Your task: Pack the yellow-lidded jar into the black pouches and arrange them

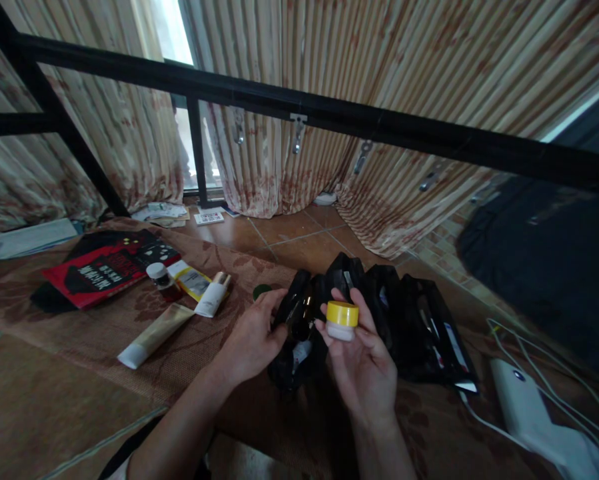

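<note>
My right hand holds a small white jar with a yellow lid between thumb and fingertips, palm up. My left hand grips the edge of a black toiletry bag that lies spread on the brown mat, its pockets holding small items. A dark green round thing peeks out just beyond my left fingers.
On the mat to the left lie a cream tube, a white tube, a yellow packet, a small brown bottle with a white cap and a red-and-black book. A white power bank with cables sits at right. A black bed rail crosses above.
</note>
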Motion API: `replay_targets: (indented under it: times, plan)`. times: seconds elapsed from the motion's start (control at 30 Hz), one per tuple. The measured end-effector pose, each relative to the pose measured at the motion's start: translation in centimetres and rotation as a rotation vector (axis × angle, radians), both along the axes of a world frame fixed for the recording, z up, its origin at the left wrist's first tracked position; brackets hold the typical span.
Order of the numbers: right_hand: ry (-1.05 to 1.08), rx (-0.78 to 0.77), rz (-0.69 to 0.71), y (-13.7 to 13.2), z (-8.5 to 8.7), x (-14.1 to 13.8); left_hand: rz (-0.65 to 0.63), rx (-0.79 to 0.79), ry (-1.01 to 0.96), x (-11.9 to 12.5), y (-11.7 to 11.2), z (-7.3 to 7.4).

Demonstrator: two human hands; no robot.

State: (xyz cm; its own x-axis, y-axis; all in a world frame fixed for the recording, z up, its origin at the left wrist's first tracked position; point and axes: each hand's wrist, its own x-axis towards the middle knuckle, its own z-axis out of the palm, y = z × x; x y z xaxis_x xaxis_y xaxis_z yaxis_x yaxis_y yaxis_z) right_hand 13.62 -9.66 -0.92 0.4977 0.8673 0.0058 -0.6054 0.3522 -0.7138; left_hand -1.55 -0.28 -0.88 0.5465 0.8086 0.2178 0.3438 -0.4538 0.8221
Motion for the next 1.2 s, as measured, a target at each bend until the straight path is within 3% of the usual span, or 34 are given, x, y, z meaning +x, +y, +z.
replay_targets:
  times: [1.2]
  plan:
    - [-0.049,0.004,0.0,-0.03,0.03,0.07,0.015,0.0,0.025,0.06,-0.06,0.16]
